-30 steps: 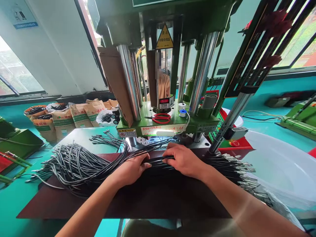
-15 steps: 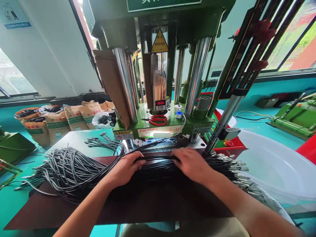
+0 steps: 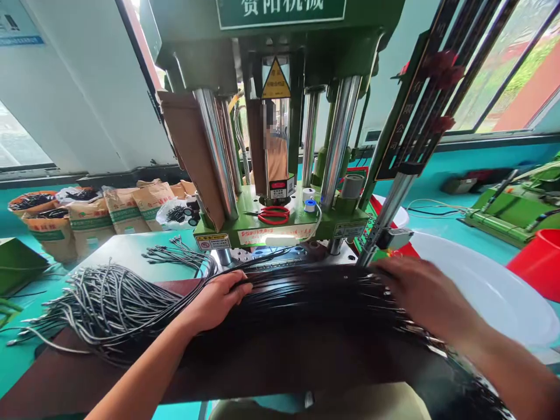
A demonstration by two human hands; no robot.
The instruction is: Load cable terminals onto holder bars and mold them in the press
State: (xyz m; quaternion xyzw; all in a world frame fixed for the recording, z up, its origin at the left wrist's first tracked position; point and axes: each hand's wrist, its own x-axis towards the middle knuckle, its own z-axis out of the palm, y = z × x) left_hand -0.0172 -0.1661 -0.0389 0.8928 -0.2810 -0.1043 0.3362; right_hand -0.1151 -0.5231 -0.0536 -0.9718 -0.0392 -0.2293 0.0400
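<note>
A thick bundle of black cables (image 3: 306, 294) lies across a dark brown mat (image 3: 262, 367) in front of a green press machine (image 3: 280, 221). My left hand (image 3: 216, 300) presses on the bundle near its middle, fingers curled over the strands. My right hand (image 3: 422, 294) rests flat on the bundle's right part, where metal terminals stick out. To the left the cable ends (image 3: 100, 300) fan out loose, grey and splayed. Whether my right hand grips any strands I cannot tell.
Red scissors (image 3: 273, 214) and tape rolls (image 3: 310, 204) lie on the machine's green base. Paper sacks (image 3: 109, 213) stand at the back left. A white tub (image 3: 490, 291) and a red bucket (image 3: 538, 262) are at the right. A person stands behind the machine.
My right hand has slid right along the bundle, from beside my left hand out to the terminal end. My left hand stays in place. The view has tilted slightly upward.
</note>
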